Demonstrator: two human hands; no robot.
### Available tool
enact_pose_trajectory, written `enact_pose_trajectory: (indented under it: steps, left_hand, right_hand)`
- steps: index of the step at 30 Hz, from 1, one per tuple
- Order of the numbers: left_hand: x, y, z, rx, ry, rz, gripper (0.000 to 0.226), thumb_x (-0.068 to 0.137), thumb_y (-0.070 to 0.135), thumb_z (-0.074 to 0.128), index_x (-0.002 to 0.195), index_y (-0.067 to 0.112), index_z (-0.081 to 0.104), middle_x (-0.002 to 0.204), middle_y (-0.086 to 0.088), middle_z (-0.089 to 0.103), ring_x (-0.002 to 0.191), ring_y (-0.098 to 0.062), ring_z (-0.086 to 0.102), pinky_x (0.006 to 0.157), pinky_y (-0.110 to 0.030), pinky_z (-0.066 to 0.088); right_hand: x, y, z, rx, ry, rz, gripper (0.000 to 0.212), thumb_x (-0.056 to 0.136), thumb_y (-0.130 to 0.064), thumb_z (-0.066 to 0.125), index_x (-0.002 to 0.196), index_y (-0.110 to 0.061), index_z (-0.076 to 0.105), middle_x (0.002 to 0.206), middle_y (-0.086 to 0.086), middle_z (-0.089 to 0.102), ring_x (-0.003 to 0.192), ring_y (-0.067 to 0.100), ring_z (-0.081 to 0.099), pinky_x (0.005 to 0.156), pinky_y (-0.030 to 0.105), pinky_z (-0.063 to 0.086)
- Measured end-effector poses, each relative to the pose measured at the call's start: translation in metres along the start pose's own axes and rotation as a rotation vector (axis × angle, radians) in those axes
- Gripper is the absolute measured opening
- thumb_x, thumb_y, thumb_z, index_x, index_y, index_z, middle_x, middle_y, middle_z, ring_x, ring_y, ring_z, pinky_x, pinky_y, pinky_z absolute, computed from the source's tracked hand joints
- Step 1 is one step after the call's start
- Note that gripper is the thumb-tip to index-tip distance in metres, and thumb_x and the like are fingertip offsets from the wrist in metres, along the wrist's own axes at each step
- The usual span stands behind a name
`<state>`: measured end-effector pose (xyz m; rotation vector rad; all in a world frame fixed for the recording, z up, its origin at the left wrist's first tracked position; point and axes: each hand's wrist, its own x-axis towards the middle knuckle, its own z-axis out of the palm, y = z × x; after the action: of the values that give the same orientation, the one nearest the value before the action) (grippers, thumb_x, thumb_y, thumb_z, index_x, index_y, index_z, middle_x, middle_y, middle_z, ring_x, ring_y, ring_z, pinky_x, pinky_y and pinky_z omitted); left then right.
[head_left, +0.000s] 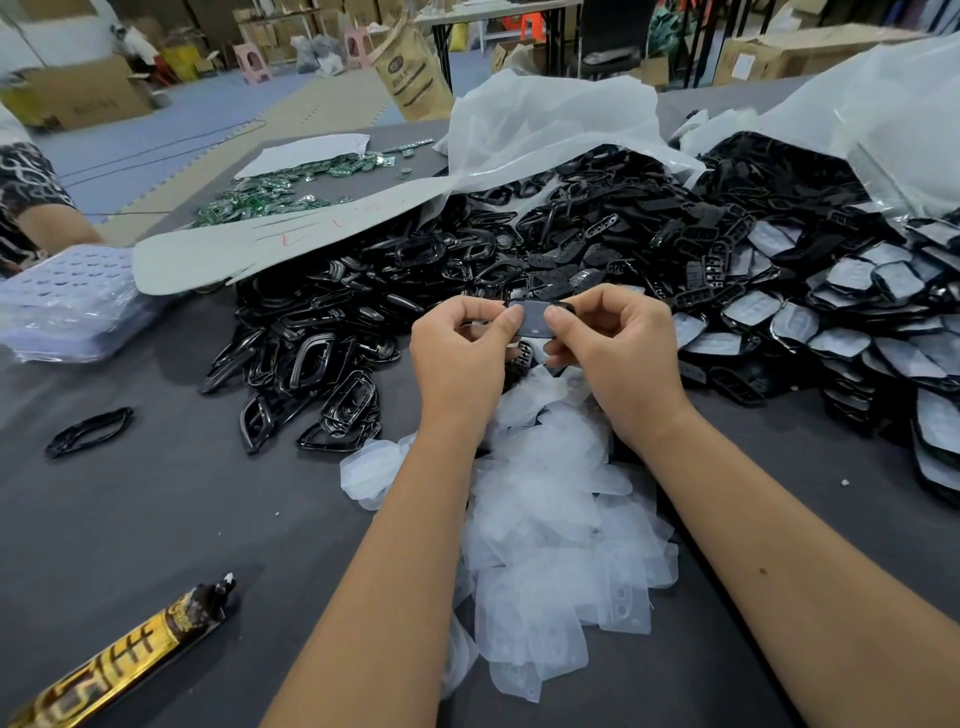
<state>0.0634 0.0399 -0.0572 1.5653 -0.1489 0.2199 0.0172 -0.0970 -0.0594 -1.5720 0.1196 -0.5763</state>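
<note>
Both hands hold one small black plastic shell (536, 317) above the table's middle. My left hand (457, 353) pinches its left end with thumb and curled fingers. My right hand (618, 348) pinches its right end the same way. Beneath my wrists lies a heap of clear film pieces (556, 519). A pile of black frame rings (322, 343) sits to the left, and black shells with film on them (852, 332) are stacked to the right.
A grey table (130, 519) carries a lone black ring (88, 432), a gold-and-black tube (130, 660) at the front left, green circuit boards (280, 192), a white plastic bag (545, 124), and a perforated tray (72, 296) by another person's arm (47, 218).
</note>
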Motion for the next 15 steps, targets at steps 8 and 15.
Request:
enact_pose_trajectory:
  steps: [8, 15]
  left_hand:
    - [0.0010, -0.0027, 0.0009, 0.076, -0.019, 0.044, 0.011, 0.090, 0.012, 0.078, 0.082, 0.009, 0.070, 0.073, -0.015, 0.069, 0.067, -0.034, 0.067, 0.075, -0.055, 0.062]
    - [-0.0028, 0.0034, 0.0013, 0.095, -0.025, 0.079, 0.013, 0.087, 0.009, 0.079, 0.089, 0.013, 0.066, 0.078, -0.009, 0.070, 0.076, -0.040, 0.069, 0.075, -0.055, 0.061]
  right_hand:
    - [0.0009, -0.0010, -0.0009, -0.001, 0.000, 0.032, 0.016, 0.091, -0.011, 0.078, 0.083, 0.000, 0.069, 0.066, 0.007, 0.073, 0.059, 0.021, 0.071, 0.062, 0.040, 0.064]
    - [0.0030, -0.0012, 0.0004, 0.020, 0.020, 0.085, 0.011, 0.095, -0.001, 0.071, 0.084, 0.000, 0.070, 0.062, 0.006, 0.071, 0.055, 0.018, 0.069, 0.053, 0.028, 0.057]
